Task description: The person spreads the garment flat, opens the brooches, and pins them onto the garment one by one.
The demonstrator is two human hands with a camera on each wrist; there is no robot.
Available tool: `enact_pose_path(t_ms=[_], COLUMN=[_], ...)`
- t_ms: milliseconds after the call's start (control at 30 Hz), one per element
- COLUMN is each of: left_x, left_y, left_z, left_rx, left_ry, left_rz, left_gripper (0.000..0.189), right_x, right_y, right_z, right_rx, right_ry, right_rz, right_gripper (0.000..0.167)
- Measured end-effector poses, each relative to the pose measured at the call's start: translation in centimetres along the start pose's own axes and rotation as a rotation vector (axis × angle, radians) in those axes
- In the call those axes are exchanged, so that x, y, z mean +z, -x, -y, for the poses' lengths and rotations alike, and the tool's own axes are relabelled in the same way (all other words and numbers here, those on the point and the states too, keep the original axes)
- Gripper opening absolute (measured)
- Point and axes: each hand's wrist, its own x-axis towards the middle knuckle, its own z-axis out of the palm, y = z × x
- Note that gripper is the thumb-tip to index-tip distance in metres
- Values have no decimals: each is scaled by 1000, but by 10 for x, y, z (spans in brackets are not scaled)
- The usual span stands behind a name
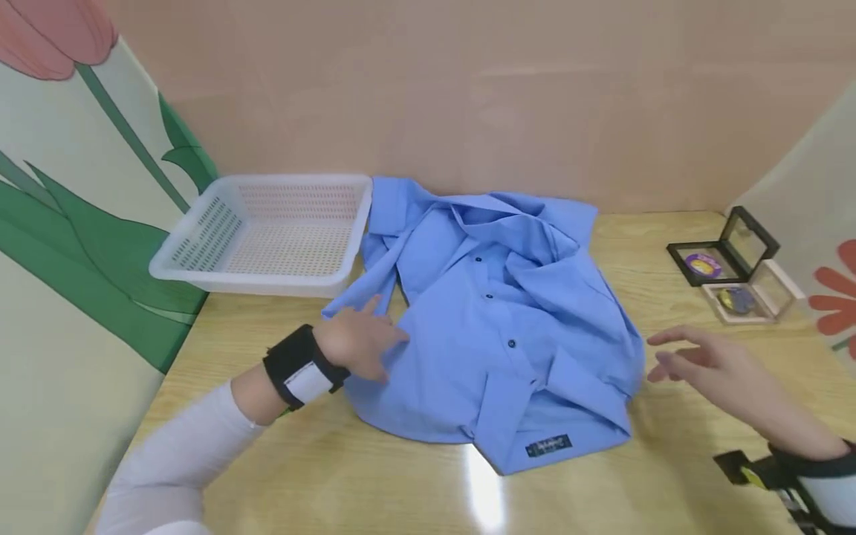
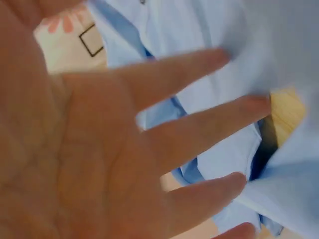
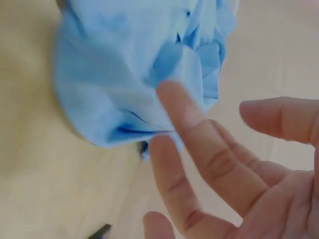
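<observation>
A blue button-up shirt (image 1: 455,334) lies spread and rumpled on the table, with dark buttons down its front and a dark label near its lower edge. Over the shirt's left side is my left hand (image 1: 359,342), its fingers spread; the left wrist view shows the palm and straight fingers (image 2: 199,132) with nothing held. Just off the shirt's right edge hovers my right hand (image 1: 715,371). Its fingers (image 3: 214,159) are loosely bent and hold nothing in the right wrist view, where the shirt (image 3: 114,74) lies beyond them.
A white perforated plastic basket (image 1: 274,284) stands at the back left, beside a shirt sleeve. At the right lie two small open display cases, one black (image 1: 692,276) and one pale (image 1: 769,319), each with a round piece inside. The wooden table (image 1: 321,475) meets a wall behind.
</observation>
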Motion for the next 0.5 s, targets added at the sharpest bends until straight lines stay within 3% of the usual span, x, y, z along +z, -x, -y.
enact_pose_path(t_ms=[67,167,267,400,500], left_x=[0,-3,-7,-9,-5], left_y=[-10,-35,-68,-111,-144], left_z=[-3,-1,3,6,8], left_rx=[8,46,-2,-177,-247], left_ry=[21,74,141,243,259], left_rz=[-73,-268,-379,-391,-319], left_gripper=[57,38,23,22,39], right_x=[-8,-17,-21,-12,4], right_y=[-25,-71,-122,-186,-222], right_z=[3,10,21,25,19], right_rx=[-31,-59,-40,18,74], right_ry=[47,118,166,162,147], right_rz=[-6,-3,37,60,53], right_gripper=[33,44,60,79,86])
